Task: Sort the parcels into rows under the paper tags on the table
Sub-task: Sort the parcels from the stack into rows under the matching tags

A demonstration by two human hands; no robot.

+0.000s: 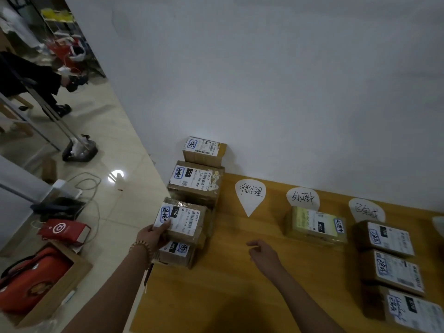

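**Parcel pick from the unsorted stack at the table's left edge**

The left hand (pixel 153 233) gripped the near-left corner of the parcel marked 150 (pixel 183 222), thumb on the label and fingers wrapped around the side wall. This parcel sat on top of a lower parcel (pixel 174 253) in a column of unsorted boxes along the left edge of the wooden table (pixel 235 292). Two further parcels lay behind it: the one marked 070 (pixel 195 182) and the rearmost parcel (pixel 204 150) against the wall. A corner grip suited a lift-off from the stack, since the box's other sides were crowded by its neighbours.

The right hand (pixel 263 252) hovered just above the bare table, empty, fingers loosely curled and partly open. Its position between the stack and the sorted rows suggested readiness to receive or steady the parcel.

Three paper tags lay near the wall. The left tag (pixel 250 195) had no parcel beneath it. The middle tag (pixel 303 198) had one pale parcel (pixel 316 224) touching its lower edge. The right tag (pixel 366 210) headed a row of three parcels (pixel 391 267), placed one behind another toward the viewer so that labels faced up for reading.

The handwritten mark on the held parcel appeared to resemble the middle tag, though blur prevented confirmation.
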